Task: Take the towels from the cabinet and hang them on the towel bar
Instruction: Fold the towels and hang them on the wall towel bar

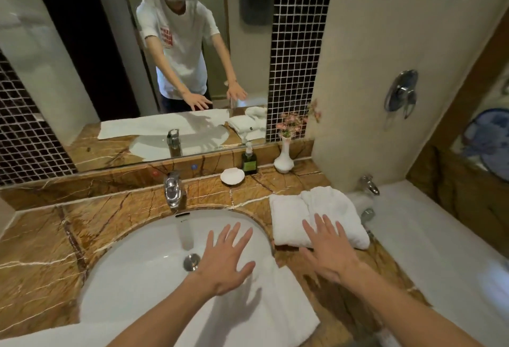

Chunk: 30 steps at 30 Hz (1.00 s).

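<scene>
White folded towels (316,217) sit on the marble counter (41,258) at right of frame, both hands spread and empty, left hand (228,258) over the sink (132,258), right hand (327,250) poised at them, so next looks like lifting one toward a bar not in view.

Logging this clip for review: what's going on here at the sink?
A person stands at a bathroom vanity with both hands spread open, holding nothing. The left hand hovers over the sink; the right hand is over the near edge of the folded white towels stacked on the marble counter. Another white towel lies flat across the sink's front edge. No towel is lifted yet.
</scene>
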Tool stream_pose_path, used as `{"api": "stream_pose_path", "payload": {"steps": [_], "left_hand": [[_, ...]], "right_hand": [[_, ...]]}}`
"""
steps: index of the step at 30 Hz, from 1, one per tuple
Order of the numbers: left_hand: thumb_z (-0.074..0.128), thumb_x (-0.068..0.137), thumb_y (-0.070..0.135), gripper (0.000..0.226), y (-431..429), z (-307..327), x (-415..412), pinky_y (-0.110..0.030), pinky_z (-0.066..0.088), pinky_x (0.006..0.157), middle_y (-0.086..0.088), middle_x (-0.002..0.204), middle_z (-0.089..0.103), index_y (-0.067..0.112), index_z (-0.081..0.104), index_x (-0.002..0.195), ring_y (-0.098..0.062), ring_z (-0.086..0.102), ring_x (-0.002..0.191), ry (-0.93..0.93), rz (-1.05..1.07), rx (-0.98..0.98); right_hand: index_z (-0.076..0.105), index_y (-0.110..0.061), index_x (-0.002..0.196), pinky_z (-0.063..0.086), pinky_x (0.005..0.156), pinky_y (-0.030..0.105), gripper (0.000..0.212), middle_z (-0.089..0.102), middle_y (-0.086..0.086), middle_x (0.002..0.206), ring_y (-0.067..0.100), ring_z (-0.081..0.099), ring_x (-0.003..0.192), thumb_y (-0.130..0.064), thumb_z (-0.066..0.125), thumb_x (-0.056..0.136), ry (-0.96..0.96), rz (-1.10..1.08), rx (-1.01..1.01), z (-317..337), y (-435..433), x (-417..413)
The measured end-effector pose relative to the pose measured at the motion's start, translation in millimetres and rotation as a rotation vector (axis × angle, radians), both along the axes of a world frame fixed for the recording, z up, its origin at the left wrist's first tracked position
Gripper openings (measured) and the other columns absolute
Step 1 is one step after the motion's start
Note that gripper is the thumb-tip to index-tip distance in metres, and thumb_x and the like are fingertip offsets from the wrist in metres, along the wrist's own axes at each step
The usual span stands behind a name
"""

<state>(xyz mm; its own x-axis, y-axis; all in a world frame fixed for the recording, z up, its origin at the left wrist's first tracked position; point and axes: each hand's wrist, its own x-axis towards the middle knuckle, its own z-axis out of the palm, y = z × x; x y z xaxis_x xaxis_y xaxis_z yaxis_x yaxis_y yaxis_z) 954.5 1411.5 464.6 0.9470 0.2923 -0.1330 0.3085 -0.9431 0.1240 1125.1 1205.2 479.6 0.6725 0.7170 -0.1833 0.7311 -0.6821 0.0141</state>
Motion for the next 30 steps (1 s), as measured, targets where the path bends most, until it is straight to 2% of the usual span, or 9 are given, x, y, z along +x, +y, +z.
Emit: {"api": "stream_pose_path", "payload": {"steps": [2, 5, 10, 14, 17, 20, 24, 27, 30], "left_hand": [[0.025, 0.09, 0.063, 0.072, -18.3, 0.2, 34.1, -0.051, -0.005, 0.116, -0.002, 0.161, -0.005, 0.038, -0.005, 0.149, -0.024, -0.004, 0.147, 0.027, -0.008, -0.049], [0.03, 0.09, 0.061, 0.072, -39.4, 0.5, 77.1, -0.051, -0.004, 0.116, -0.004, 0.161, 0.0, 0.036, -0.002, 0.15, -0.024, -0.001, 0.147, 0.084, -0.03, -0.089], [0.038, 0.088, 0.059, 0.077, -63.1, 5.5, 129.8, -0.053, -0.005, 0.115, -0.003, 0.161, -0.001, 0.036, 0.0, 0.151, -0.026, -0.002, 0.147, 0.179, -0.027, -0.153], [0.039, 0.088, 0.055, 0.078, -73.9, 6.2, 155.3, -0.055, -0.002, 0.116, -0.007, 0.16, 0.001, 0.032, -0.001, 0.151, -0.029, 0.0, 0.147, 0.196, -0.07, -0.125], [0.041, 0.09, 0.05, 0.078, -73.4, 5.0, 169.8, -0.055, 0.001, 0.116, -0.007, 0.16, 0.0, 0.03, -0.003, 0.151, -0.03, -0.001, 0.147, 0.194, -0.089, -0.107], [0.043, 0.09, 0.051, 0.081, -71.3, 1.6, 181.1, -0.053, 0.005, 0.117, -0.004, 0.16, -0.003, 0.028, -0.005, 0.151, -0.028, -0.002, 0.147, 0.206, -0.079, -0.134], [0.045, 0.089, 0.052, 0.084, -73.0, -7.2, 191.6, -0.051, 0.003, 0.118, 0.0, 0.161, 0.0, 0.025, -0.004, 0.151, -0.024, 0.0, 0.147, 0.178, -0.025, -0.219], [0.045, 0.091, 0.052, 0.075, -76.6, -9.8, 197.3, -0.043, 0.011, 0.119, 0.0, 0.159, 0.016, 0.022, 0.013, 0.151, -0.021, 0.013, 0.145, 0.059, -0.002, -0.293], [0.043, 0.094, 0.051, 0.056, -79.8, -2.3, 206.5, -0.036, 0.026, 0.112, 0.001, 0.147, 0.042, 0.021, 0.041, 0.141, -0.018, 0.035, 0.135, -0.132, 0.004, -0.362]], "right_hand": [[-0.001, -0.026, 0.153, 0.001, 0.12, 0.048, 0.064, -0.004, 0.012, 0.161, 0.031, -0.002, 0.148, -0.049, 0.024, 0.098, 0.029, -0.032, -0.023, 0.3, -5.5, 24.7], [0.001, -0.028, 0.153, 0.006, 0.119, 0.049, 0.065, -0.004, 0.015, 0.16, 0.034, 0.0, 0.147, -0.035, 0.037, 0.099, 0.062, 0.01, -0.086, 0.7, -6.6, 56.2], [0.002, -0.029, 0.152, 0.007, 0.116, 0.053, 0.084, -0.01, 0.014, 0.16, 0.036, -0.003, 0.147, -0.044, 0.057, 0.09, -0.052, 0.248, -0.216, 5.4, 9.8, 107.0], [0.006, -0.022, 0.153, 0.002, 0.117, 0.054, 0.065, -0.011, 0.014, 0.16, 0.035, -0.012, 0.146, -0.023, 0.044, 0.099, -0.212, 0.431, -0.304, 6.3, 33.3, 134.6], [0.021, -0.019, 0.15, 0.0, 0.117, 0.054, 0.054, -0.005, 0.014, 0.16, 0.034, -0.01, 0.147, -0.019, 0.04, 0.1, -0.256, 0.516, -0.337, 5.1, 45.5, 146.0], [0.042, -0.014, 0.138, 0.006, 0.115, 0.053, 0.039, 0.022, 0.021, 0.153, 0.037, 0.012, 0.144, -0.016, 0.04, 0.099, -0.285, 0.522, -0.276, 5.7, 47.5, 149.7], [0.052, -0.008, 0.124, 0.028, 0.103, 0.047, 0.032, 0.047, 0.02, 0.129, 0.036, 0.042, 0.121, -0.006, 0.041, 0.094, -0.279, 0.51, -0.128, 16.6, 36.7, 151.8], [0.057, -0.01, 0.11, 0.042, 0.087, 0.044, 0.027, 0.057, 0.017, 0.109, 0.034, 0.055, 0.1, -0.006, 0.058, 0.083, -0.327, 0.491, -0.015, 23.2, 25.2, 157.6], [0.049, -0.012, 0.118, 0.039, 0.086, 0.041, 0.033, 0.05, 0.014, 0.119, 0.033, 0.049, 0.109, -0.003, 0.048, 0.087, -0.152, 0.445, 0.057, 33.2, 11.0, 164.8]]}}
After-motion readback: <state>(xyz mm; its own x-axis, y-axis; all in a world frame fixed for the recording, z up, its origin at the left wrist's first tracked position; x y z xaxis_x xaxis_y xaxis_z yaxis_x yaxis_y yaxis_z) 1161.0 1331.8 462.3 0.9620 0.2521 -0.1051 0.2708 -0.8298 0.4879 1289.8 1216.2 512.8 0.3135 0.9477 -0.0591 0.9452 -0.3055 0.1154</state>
